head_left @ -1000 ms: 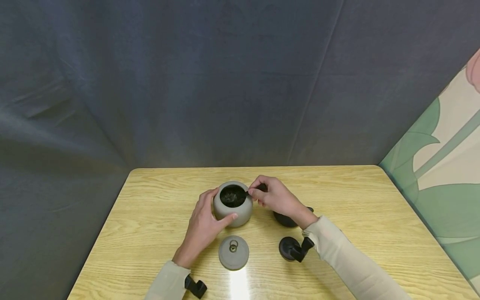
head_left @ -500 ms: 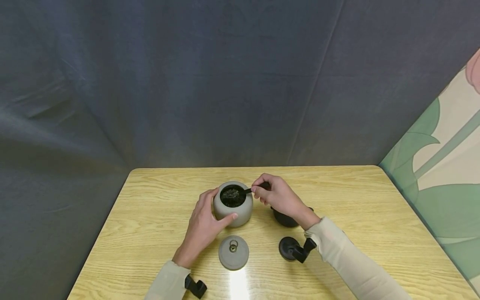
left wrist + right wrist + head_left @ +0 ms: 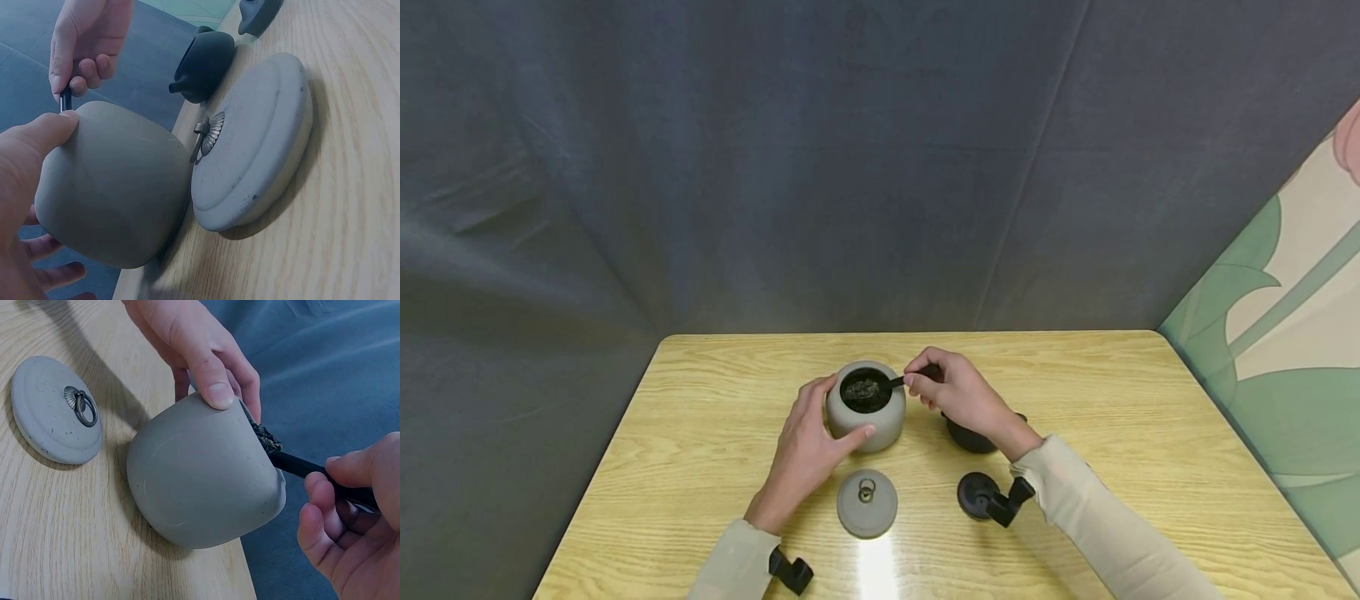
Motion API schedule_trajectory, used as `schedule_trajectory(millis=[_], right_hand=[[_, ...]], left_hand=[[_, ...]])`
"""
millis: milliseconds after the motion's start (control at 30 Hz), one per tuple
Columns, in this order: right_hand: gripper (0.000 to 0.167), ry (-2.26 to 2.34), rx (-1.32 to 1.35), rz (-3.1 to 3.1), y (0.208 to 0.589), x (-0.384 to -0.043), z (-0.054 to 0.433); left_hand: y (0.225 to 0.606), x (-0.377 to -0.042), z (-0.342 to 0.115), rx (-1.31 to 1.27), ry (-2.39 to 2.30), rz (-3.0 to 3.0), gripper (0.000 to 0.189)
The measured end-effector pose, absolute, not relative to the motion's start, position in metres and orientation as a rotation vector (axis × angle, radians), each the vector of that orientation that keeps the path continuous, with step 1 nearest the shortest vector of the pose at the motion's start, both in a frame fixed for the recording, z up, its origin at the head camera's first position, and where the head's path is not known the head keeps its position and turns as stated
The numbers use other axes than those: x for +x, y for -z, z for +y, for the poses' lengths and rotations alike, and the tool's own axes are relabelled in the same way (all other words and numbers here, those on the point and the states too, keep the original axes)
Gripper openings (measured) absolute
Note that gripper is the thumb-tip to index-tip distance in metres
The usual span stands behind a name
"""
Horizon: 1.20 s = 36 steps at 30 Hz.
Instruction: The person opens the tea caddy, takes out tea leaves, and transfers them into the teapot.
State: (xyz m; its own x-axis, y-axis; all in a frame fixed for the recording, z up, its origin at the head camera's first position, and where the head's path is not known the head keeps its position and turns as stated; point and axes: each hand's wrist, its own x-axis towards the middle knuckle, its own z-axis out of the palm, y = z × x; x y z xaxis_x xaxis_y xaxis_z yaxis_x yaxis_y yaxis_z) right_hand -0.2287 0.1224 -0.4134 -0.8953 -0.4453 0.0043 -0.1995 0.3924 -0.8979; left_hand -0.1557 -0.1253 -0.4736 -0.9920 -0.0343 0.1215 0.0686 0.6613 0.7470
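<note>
A round grey jar (image 3: 883, 425) stands on the table, its mouth facing up and dark dried tea leaves (image 3: 267, 437) showing at the opening. My left hand (image 3: 805, 450) grips the jar's left side, thumb at the front and fingers round the back. From the right, my right hand (image 3: 958, 396) pinches the black handle of a tea scoop (image 3: 300, 464) between thumb and fingers. The scoop's far end reaches into the jar's mouth, close to the rim, with leaves heaped at it. The grey jar lid (image 3: 867, 512), with a metal ring on top, lies in front of the jar.
Under my right forearm stands a small black teapot (image 3: 968, 437), partly hidden; its spout shows in the left wrist view. A round black lid (image 3: 976, 492) lies nearer me, partly covered by the wrist mount. A dark curtain (image 3: 850, 167) hangs behind the wooden table (image 3: 715, 400).
My right hand has shifted slightly right and up, drawing the scoop back a little, so more of its black handle shows. My left hand and the jar stay put.
</note>
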Motion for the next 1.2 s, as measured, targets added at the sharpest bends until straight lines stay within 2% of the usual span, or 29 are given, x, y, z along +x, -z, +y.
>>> schedule_trajectory(millis=[1200], right_hand=[[0.012,1.525,-0.569,2.492,0.396,-0.221,0.134]], left_hand=[[0.474,-0.153,-0.125,-0.007,1.244,-2.76,0.098]])
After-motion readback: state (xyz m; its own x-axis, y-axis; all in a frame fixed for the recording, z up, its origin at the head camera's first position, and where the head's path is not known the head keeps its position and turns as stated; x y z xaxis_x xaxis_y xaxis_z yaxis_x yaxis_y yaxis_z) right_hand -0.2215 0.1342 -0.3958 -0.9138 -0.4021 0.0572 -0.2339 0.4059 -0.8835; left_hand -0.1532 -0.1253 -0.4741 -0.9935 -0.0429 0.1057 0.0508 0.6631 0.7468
